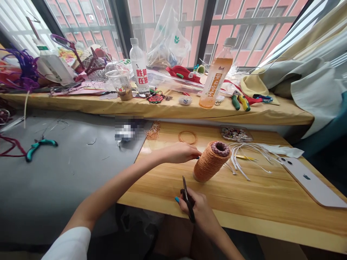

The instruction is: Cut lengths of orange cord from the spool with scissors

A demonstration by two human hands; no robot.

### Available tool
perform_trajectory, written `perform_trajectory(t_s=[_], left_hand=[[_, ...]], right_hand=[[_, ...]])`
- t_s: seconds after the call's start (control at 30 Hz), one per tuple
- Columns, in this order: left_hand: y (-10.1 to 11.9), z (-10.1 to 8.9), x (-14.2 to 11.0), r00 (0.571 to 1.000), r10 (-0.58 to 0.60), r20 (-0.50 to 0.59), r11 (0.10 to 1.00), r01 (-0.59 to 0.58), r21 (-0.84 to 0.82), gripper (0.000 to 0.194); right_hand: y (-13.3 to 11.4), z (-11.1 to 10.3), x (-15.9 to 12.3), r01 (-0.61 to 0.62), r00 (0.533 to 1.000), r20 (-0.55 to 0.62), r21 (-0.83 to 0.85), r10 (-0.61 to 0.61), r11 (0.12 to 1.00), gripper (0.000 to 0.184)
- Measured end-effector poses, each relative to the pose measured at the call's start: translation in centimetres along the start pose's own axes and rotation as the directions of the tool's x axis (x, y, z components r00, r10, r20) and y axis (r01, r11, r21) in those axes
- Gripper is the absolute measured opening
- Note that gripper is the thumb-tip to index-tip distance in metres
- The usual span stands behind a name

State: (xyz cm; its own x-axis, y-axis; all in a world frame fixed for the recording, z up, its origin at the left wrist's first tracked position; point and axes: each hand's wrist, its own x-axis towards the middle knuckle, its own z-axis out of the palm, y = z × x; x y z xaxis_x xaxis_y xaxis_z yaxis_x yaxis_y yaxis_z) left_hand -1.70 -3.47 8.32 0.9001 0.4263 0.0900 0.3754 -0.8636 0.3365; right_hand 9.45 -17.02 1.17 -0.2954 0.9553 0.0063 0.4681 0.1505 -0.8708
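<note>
A tall spool of orange cord (208,164) stands on the wooden table, leaning slightly right in view. My left hand (181,153) reaches to its left side, fingers drawn together with the tips right at the cord; what they pinch, if anything, is too small to make out. Closer to the table's front edge, my right hand (199,204) grips black-handled scissors (187,198), whose blades point up and away, nearly closed. Behind the left hand lies a loose ring of orange cord (187,137). A small heap of cut cord pieces (153,130) is left of that ring.
White cable ties (241,160) and a phone (311,180) lie right of the spool, with a box of beads (235,133) behind. Teal-handled pliers (40,147) rest on the grey surface. The sill bears a tea bottle (214,83), a water bottle (140,72) and a plastic cup (123,86).
</note>
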Motion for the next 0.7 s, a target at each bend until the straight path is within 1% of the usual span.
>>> perform_trajectory(t_s=[0.2,0.33,0.43,0.57,0.7], left_hand=[[0.12,-0.20,-0.18,1.000,0.007,-0.028,0.997,-0.005,0.073,0.026],[-0.02,-0.17,-0.49,0.996,0.050,-0.074,0.995,-0.043,0.095,0.029],[-0.13,0.11,-0.52,0.992,0.078,-0.095,0.985,-0.062,0.161,0.028],[-0.17,0.49,-0.34,0.991,0.069,-0.116,0.971,-0.040,0.237,0.027],[-0.09,0.54,-0.52,0.992,0.047,-0.118,0.965,-0.015,0.262,0.027]], right_hand=[[-0.18,-0.06,-0.02,0.015,1.000,-0.010,0.003,-0.015,1.000,0.019],[-0.33,-0.12,0.07,0.033,0.999,-0.014,-0.016,-0.033,0.999,0.017],[-0.40,-0.12,0.09,0.041,0.999,-0.018,-0.023,-0.042,0.999,0.017],[-0.58,-0.19,0.04,0.035,0.999,-0.018,-0.026,-0.036,0.999,0.017],[-0.76,-0.27,-0.06,0.031,0.999,-0.013,-0.030,-0.031,0.999,0.017]])
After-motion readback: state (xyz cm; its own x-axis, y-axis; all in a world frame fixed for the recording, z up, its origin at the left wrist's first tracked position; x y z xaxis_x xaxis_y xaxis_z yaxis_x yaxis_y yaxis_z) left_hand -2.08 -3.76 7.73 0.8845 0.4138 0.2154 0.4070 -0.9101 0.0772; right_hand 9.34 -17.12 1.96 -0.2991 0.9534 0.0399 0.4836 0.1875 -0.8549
